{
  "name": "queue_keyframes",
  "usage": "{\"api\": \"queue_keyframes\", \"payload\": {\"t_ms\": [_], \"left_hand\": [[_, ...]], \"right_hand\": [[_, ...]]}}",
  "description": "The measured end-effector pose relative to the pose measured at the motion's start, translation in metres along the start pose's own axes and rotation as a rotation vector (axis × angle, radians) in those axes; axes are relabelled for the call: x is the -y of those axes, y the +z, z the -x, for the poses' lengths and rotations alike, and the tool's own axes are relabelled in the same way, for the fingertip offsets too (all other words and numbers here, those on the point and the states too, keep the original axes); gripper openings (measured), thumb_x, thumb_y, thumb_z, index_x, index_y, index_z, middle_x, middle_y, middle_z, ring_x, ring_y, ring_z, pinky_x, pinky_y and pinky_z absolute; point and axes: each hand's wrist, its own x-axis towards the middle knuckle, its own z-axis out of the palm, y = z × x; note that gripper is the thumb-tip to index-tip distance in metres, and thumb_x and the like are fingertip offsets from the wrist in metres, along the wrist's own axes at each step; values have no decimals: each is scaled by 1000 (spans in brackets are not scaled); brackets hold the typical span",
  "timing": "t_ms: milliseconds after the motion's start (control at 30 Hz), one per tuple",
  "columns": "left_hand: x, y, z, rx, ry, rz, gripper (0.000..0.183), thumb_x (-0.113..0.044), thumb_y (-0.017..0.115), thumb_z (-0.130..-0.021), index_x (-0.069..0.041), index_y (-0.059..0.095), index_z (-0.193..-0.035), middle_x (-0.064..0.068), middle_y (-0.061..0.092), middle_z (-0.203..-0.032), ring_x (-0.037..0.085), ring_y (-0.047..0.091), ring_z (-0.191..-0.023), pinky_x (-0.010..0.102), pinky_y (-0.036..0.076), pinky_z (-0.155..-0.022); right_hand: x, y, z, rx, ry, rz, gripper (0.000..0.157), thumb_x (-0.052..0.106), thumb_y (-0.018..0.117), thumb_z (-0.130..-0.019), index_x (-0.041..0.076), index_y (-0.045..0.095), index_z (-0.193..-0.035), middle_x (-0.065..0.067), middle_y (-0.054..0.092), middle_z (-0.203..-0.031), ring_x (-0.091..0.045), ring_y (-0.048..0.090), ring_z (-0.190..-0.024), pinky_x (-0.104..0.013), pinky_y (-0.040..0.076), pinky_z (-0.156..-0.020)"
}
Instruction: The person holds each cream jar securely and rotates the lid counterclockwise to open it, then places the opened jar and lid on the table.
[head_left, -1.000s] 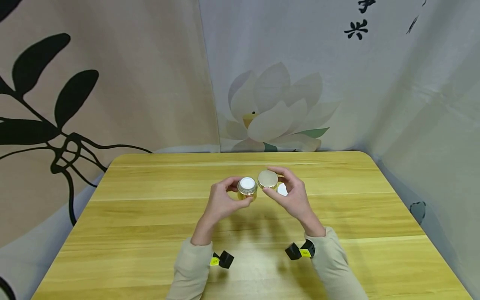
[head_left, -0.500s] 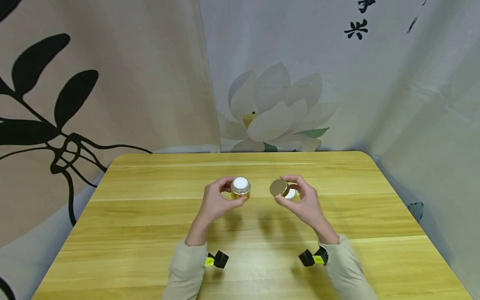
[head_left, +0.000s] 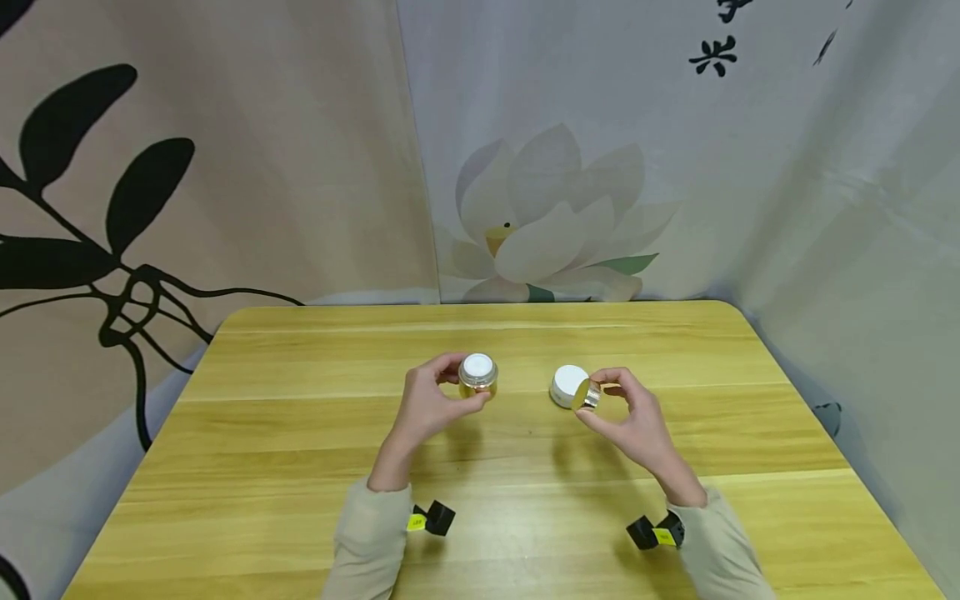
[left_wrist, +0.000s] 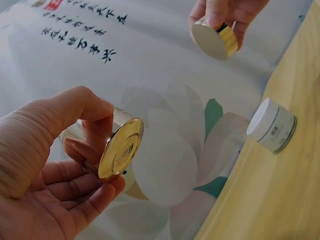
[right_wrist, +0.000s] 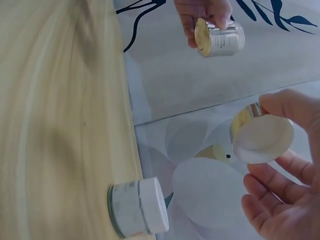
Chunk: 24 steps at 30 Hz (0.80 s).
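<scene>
My left hand point(head_left: 433, 402) holds a small gold-and-clear cosmetic jar point(head_left: 478, 377) above the table, its white inner top facing up in the head view. The left wrist view shows the jar's gold base point(left_wrist: 120, 149) between thumb and fingers. My right hand point(head_left: 633, 421) pinches a gold jar lid point(head_left: 589, 395) at its rim, tilted. In the right wrist view the pale inside of the lid point(right_wrist: 265, 140) faces the camera. A white-lidded jar point(head_left: 567, 384) stands on the table, partly hidden behind the gold lid in the head view.
The wooden table point(head_left: 315, 467) reaches back to a hanging cloth point(head_left: 315, 167) printed with a lotus flower, leaves and black characters. A small black camera sits at each wrist, next to light sleeves point(head_left: 375, 533).
My right hand has carried the gold lid to the right, away from the jar, and tilted it. The left hand shifted slightly left with the jar. More of the white-lidded jar shows now.
</scene>
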Motion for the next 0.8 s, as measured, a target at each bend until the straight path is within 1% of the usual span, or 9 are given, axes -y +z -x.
{"api": "queue_keyframes", "payload": {"t_ms": [100,167,233,333,400,500,667,733,800], "left_hand": [[0,1,0,6,-7,1,39,6,77,-66,12,63,-103,21,65,-93,30,59,-83,38,51,-75],[1,1,-1,8,-15,-1,39,6,76,-67,12,63,-103,21,65,-93,30,59,-83,38,50,-75],[11,4,-2,7,-23,-4,41,6,77,-66,11,62,-104,21,65,-94,30,59,-84,36,50,-75],[29,8,-5,-2,-27,-8,44,3,79,-66,9,63,-106,18,66,-95,28,60,-84,33,50,-75],[42,11,-6,-8,-28,-3,45,1,80,-65,6,64,-107,16,66,-96,26,60,-85,33,50,-75],[46,11,-7,-10,-19,-2,44,-2,81,-66,3,65,-106,12,67,-96,22,60,-84,32,50,-75],[45,10,-6,-6,7,2,41,-6,80,-67,3,66,-105,11,67,-94,20,60,-83,28,50,-74],[45,10,-6,-3,11,4,41,-6,80,-67,2,66,-104,11,67,-94,21,60,-83,28,50,-74],[44,10,-6,-1,8,4,41,-6,80,-67,2,66,-105,11,67,-93,20,60,-83,30,51,-74]], "right_hand": [[0,-2,3,13,-7,40,39,-9,78,-65,-7,59,-99,-18,63,-96,-22,56,-90,-23,45,-79],[-1,-3,5,14,-23,66,39,-8,79,-64,-7,61,-99,-17,63,-95,-26,57,-88,-19,43,-78],[-7,-3,8,11,-43,83,40,-8,80,-63,-6,63,-99,-16,64,-93,-24,57,-87,-16,42,-77],[-28,-1,14,0,-66,106,43,-6,82,-61,-2,67,-101,-12,64,-91,-18,56,-85,-17,42,-75],[-42,0,18,5,-69,121,45,-3,83,-61,0,68,-103,-8,65,-93,-15,55,-87,-20,44,-76],[-53,1,23,25,-52,142,46,2,84,-62,3,70,-106,-6,64,-96,-20,57,-90,-28,47,-76],[-62,2,30,58,-45,171,45,5,84,-63,3,70,-106,-7,62,-95,-25,58,-88,-43,50,-71],[-65,2,32,74,-44,181,45,4,84,-63,3,70,-106,-7,61,-93,-26,58,-86,-45,50,-69],[-69,2,35,95,-29,197,45,4,84,-62,3,70,-105,-7,61,-90,-25,58,-84,-45,50,-69]]}}
